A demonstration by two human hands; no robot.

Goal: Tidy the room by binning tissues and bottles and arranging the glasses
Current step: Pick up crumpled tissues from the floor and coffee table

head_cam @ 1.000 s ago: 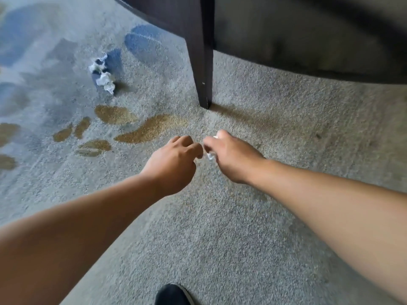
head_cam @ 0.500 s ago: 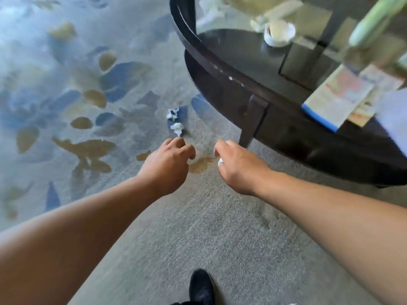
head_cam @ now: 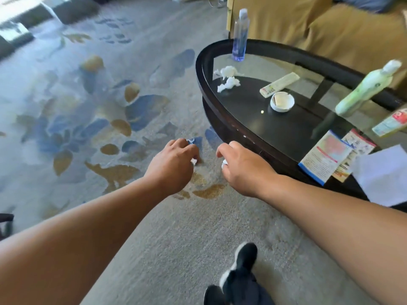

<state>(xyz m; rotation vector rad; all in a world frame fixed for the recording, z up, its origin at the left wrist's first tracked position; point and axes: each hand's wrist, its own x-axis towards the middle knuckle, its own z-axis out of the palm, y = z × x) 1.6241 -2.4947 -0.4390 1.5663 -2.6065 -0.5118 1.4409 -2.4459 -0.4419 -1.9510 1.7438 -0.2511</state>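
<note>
My right hand (head_cam: 240, 168) hovers beside the dark oval glass table (head_cam: 211, 102) and pinches a small white tissue scrap (head_cam: 224, 165) in its curled fingers. My left hand (head_cam: 174, 164) is just left of it, fingers curled, with nothing plainly in it. A crumpled tissue on the carpet (head_cam: 190, 140) shows only as white bits past the left hand's knuckles. Two more crumpled tissues (head_cam: 228, 79) lie on the table's far left. A clear bottle with blue liquid (head_cam: 240, 36) stands at the table's back edge. A pale green bottle (head_cam: 363, 91) stands further right.
The table also carries a remote (head_cam: 279, 84), a white round dish (head_cam: 282, 101), leaflets (head_cam: 326, 157) and a white sheet (head_cam: 383, 172). A tan sofa (head_cam: 308, 23) stands behind it. Patterned carpet (head_cam: 99, 119) spreads to the left. My black shoe (head_cam: 242, 267) is below.
The view has risen from the table leg and carpet to the tabletop and sofa. Both hands stayed close together, the right still pinching the scrap; the floor tissue now lies behind my left hand.
</note>
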